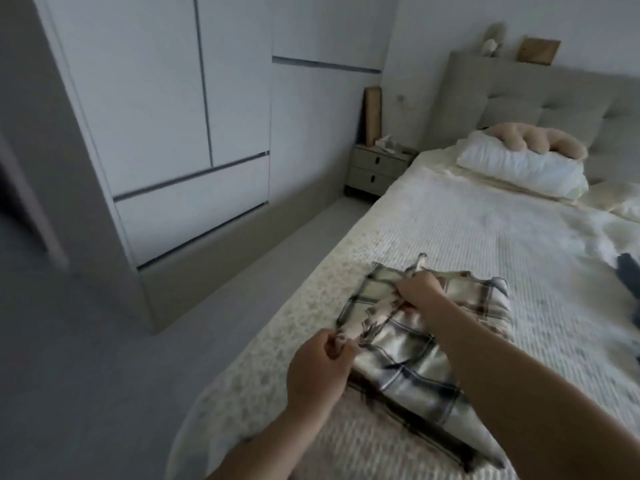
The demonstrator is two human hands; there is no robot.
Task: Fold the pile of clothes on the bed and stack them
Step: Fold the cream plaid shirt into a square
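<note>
A cream plaid garment (412, 358) with dark checks lies partly folded near the left edge of the bed (485, 230). My left hand (317, 368) pinches the garment's near-left corner just off the bed's side. My right hand (420, 289) grips a bunched fold at the garment's far edge, fingers curled into the cloth. A dark blue piece of clothing (628, 271) shows at the right frame edge, mostly cut off.
A white pillow (519, 171) with a beige plush cushion (540, 140) lies at the headboard. A small nightstand (377, 168) stands beside the bed. White wardrobe doors (166, 133) line the left wall, with grey floor (104, 375) between them and the bed.
</note>
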